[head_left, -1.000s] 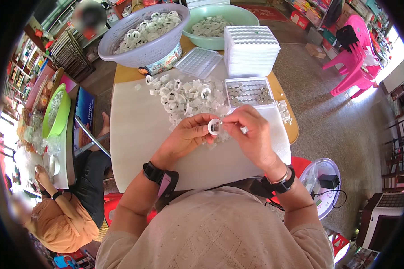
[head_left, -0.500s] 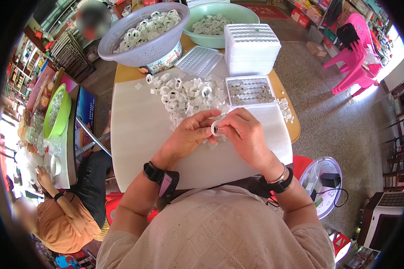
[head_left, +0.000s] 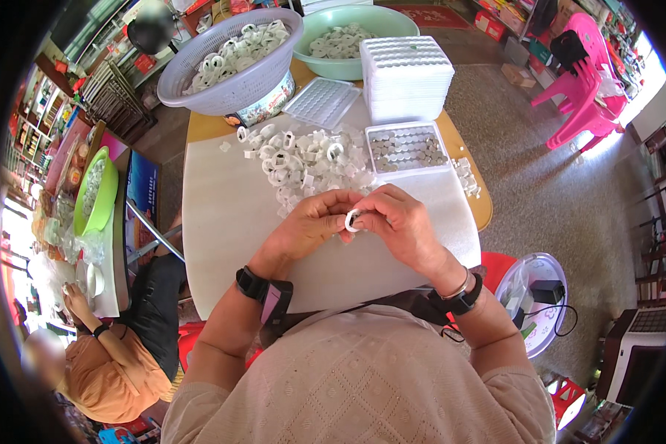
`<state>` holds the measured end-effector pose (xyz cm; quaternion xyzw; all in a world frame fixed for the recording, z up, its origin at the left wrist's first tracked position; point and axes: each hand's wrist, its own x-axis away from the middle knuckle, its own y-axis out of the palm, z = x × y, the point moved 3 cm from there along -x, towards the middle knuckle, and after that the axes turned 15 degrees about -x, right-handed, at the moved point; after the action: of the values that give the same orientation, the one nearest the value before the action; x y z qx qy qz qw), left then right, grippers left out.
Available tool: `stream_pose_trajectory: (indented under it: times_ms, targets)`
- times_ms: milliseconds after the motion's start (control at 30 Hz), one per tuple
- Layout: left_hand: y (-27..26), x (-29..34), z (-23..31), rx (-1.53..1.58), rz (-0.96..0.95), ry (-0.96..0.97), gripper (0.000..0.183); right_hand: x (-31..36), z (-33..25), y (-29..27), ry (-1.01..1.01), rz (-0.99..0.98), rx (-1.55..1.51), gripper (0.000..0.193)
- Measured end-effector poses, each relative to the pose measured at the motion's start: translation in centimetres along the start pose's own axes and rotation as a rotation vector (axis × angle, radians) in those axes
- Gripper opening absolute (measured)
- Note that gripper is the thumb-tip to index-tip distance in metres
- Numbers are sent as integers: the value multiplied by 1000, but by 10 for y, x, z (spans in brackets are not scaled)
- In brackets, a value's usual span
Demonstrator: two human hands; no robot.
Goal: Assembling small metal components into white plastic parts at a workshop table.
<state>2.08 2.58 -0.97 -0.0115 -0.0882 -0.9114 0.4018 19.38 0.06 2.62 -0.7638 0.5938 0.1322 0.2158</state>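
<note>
Between my two hands is a small white plastic ring-shaped part (head_left: 353, 220) with a dark spot inside it. My left hand (head_left: 316, 223) pinches it from the left, fingers closed. From the right, my right hand (head_left: 399, 222) presses thumb and fingertips against the same part. A heap of similar white ring-shaped parts (head_left: 297, 164) lies just beyond my hands. Right of the heap sits a clear plastic tray (head_left: 407, 169) with several small silvery-grey round pieces in its grooves.
Behind the heap stand a lavender basket (head_left: 179, 83) and a green basin (head_left: 392, 43), both filled with white parts. Stacked white trays (head_left: 408, 85) and a flat clear tray (head_left: 322, 101) are nearby. White bits (head_left: 465, 177) lie at the right edge. Another person (head_left: 115, 362) sits at left.
My hands stay together on the white ring-shaped part, which has turned a little and sits slightly lower and left. The whole view has shifted slightly.
</note>
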Motion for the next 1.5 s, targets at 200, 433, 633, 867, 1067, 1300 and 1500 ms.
stream_pose_trajectory:
  times_ms: [200,433,633,867,1067,1300,1500]
  targets:
    - [-2,1,-2,74,-39,-27,39,0,-4,1,-38,-6,25,13]
    - [1,1,1,113,-15,-77,36,2,6,1,137,9,-160,16]
    - [-2,1,-1,173,49,-49,34,-2,-12,3,-40,62,30,26]
    - [-3,0,-1,189,60,-46,26,0,-15,9,-208,39,244,31]
    - [-6,-1,-9,154,93,-27,26,-1,-14,13,-257,41,337,31]
    - [-7,-1,-10,164,104,-6,27,-1,-5,13,-271,97,312,28]
    - [-7,-3,-7,219,94,-44,25,2,1,11,-96,148,95,32]
